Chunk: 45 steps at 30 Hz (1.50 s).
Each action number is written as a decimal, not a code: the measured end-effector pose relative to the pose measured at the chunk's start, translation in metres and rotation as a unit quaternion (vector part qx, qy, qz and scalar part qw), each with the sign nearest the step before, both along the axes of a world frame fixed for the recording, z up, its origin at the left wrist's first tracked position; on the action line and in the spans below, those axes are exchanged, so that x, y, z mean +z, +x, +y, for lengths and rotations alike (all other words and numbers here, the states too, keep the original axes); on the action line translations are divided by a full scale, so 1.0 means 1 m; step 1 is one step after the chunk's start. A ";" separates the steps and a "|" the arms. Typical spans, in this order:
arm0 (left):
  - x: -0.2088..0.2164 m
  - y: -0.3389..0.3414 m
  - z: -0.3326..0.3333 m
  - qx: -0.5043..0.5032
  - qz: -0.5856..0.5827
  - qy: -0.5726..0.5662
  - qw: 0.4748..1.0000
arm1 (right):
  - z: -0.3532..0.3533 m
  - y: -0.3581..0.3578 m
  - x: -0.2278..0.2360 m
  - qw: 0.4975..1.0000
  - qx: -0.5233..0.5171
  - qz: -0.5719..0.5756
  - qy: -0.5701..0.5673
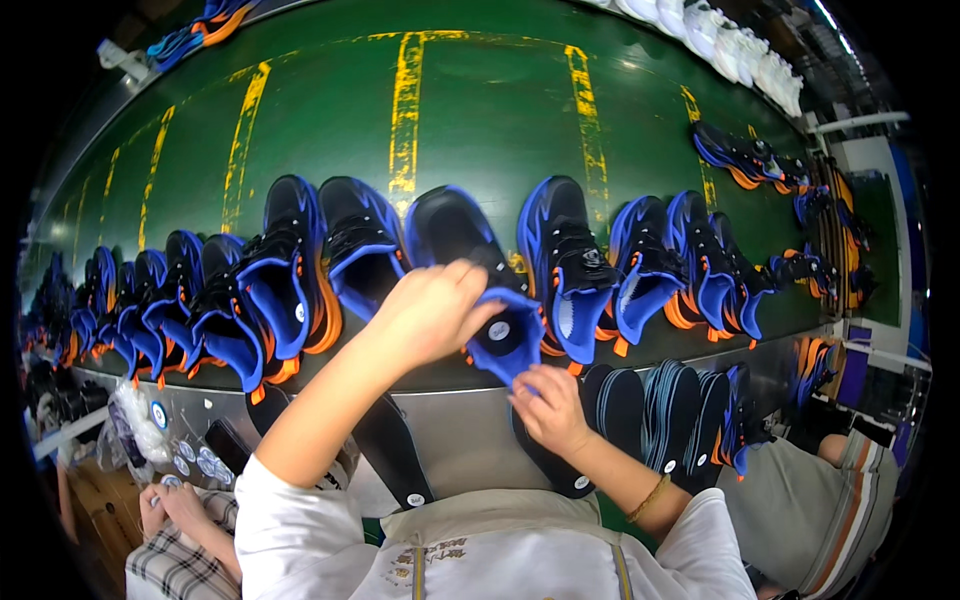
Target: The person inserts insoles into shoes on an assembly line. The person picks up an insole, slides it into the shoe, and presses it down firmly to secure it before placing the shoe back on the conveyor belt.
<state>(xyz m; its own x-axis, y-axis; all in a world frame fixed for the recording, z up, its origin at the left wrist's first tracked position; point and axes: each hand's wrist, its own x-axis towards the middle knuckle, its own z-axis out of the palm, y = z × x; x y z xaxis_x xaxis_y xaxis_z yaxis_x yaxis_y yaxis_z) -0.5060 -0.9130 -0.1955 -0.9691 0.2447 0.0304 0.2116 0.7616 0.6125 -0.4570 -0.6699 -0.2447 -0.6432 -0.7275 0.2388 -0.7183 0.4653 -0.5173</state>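
Note:
A black sneaker with blue lining (452,225) lies in front of me, its toe pointing away and its heel near the belt's edge. Inside its opening shows a dark insole with a round white sticker (499,331). My left hand (432,312) is closed on the shoe's left side by the tongue, its fingers bent and partly hidden. My right hand (552,408) pinches the back of the blue heel collar. Below my wrists, a black insole (395,455) and another insole (548,458) lie on the metal ledge (455,430).
Matching sneakers line the green belt (490,110) on both sides, one sneaker (567,265) close at right. Stacks of insoles (668,410) rest on the ledge. White shoes (715,40) stand at the far edge. A co-worker's hands (178,505) show at lower left; another person (800,500) sits at right.

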 end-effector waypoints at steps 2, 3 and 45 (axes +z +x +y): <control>0.012 0.004 -0.002 -0.014 -0.025 -0.017 0.999 | 0.009 0.008 0.010 0.999 -0.001 -0.008 0.044; 0.020 0.004 -0.005 -0.004 -0.045 -0.038 0.998 | 0.013 0.009 0.017 0.999 -0.009 -0.003 0.042; -0.048 -0.060 0.166 0.146 0.135 0.080 0.977 | 0.282 0.028 0.051 0.850 -0.439 -0.146 0.251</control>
<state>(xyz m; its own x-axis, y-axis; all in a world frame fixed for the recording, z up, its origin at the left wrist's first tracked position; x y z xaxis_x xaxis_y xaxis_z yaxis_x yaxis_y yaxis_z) -0.5659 -0.7471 -0.2437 -0.9482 -0.0695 0.3101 0.1702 0.7130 0.6802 -0.4293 -0.3874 -0.1939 -0.9696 0.1013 -0.2226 0.1452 0.9709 -0.1906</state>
